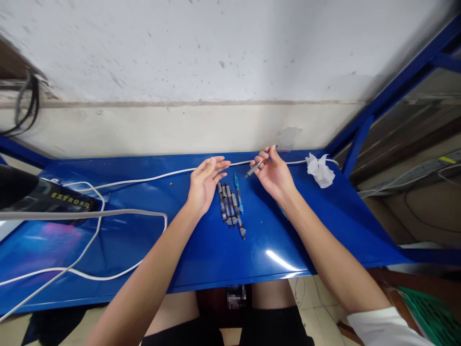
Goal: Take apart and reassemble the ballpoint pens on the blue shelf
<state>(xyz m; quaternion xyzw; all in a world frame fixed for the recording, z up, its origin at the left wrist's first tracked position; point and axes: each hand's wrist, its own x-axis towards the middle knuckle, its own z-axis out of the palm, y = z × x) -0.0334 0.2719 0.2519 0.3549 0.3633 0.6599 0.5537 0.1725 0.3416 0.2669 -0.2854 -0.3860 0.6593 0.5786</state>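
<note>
Above the blue table [201, 259], my right hand [273, 175] holds a grey pen [254, 169] tilted between thumb and fingers. My left hand [207, 182] is raised with its fingers apart and nothing in it, just left of the pens. Several grey and clear pens [228, 206] lie side by side on the table between my hands. A blue pen [238, 192] lies along their right side. Under my right forearm a small bit of another blue object [283, 211] shows, mostly hidden.
Crumpled white tissue [320, 171] sits at the back right. White cables [144, 179] run along the back and loop over the left side. A black device with yellow lettering [68, 202] stands at the left. The wall [201, 129] rises behind the table.
</note>
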